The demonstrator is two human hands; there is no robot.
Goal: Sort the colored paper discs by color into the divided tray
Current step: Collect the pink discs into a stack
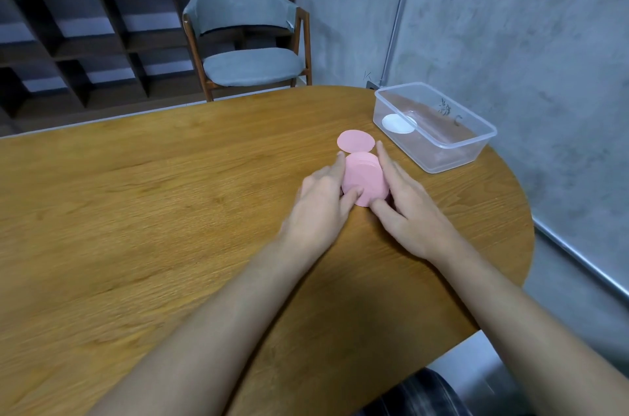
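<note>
Though dark scribbles (450, 113) mark the tray (452, 157), none is legible.

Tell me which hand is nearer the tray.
Right. The right hand lies between the pink stack and the tray, not touching the tray; the left hand is on the stack's other side, farther away.

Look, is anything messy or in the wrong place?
One flat pink paper disc lies alone on the wooden table, just beyond the stack of pink paper discs that the left hand and right hand press between them. It is apart from its pile. Only a white paper disc shows in the clear plastic tray.
</note>
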